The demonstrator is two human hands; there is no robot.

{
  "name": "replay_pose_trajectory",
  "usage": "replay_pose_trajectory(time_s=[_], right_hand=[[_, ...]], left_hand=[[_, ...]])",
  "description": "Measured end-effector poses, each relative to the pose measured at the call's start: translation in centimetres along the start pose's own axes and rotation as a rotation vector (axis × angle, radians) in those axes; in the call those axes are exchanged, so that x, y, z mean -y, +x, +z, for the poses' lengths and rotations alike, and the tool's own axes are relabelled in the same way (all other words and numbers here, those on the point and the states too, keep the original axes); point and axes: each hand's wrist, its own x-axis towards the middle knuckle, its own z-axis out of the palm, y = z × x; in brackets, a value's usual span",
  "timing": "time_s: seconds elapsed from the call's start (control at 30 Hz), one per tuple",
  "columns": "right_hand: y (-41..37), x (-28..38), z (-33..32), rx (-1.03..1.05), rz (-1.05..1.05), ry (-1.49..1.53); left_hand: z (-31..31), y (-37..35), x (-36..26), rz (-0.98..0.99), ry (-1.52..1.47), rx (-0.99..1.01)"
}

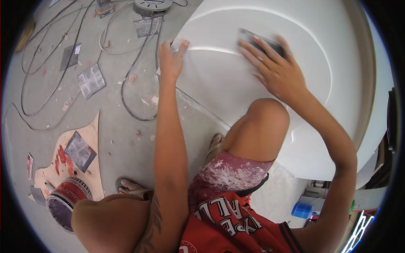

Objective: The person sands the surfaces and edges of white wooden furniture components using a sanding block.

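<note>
A large white moulded panel [228, 29] with raised curved ridges lies before me, tilted beside my bent knee. My left hand [171, 61] grips its left edge, thumb and fingers to either side of the rim. My right hand [272, 65] presses a dark piece of sandpaper [276, 45] flat on the panel's upper face. That hand and the sandpaper are slightly blurred. Whether a block sits under the sandpaper is hidden.
Cables [126, 86] loop over the grey floor at left, among scattered sandpaper sheets [91, 81]. A red-labelled paint can [71, 192] stands lower left by a stained cardboard piece [63, 139]. A round grey device [152, 5] sits at the top. A blue container [302, 210] is lower right.
</note>
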Motion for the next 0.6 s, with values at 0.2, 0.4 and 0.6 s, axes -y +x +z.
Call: replay_pose_trajectory(time_s=[0.2, 0.4, 0.6], right_hand=[[-3.6, -0.8, -1.0, 0.100, 0.051, 0.061], [9.9, 5.2, 9.3, -0.170, -0.136, 0.220], [0.5, 0.7, 5.2, -0.200, -0.072, 0.011]], left_hand=[[-0.5, 0.4, -0.1, 0.008, 0.022, 0.056], [-0.6, 1.4, 5.5, 0.022, 0.036, 0.067], [-1.1, 0.2, 1.7, -0.089, -0.046, 0.146]])
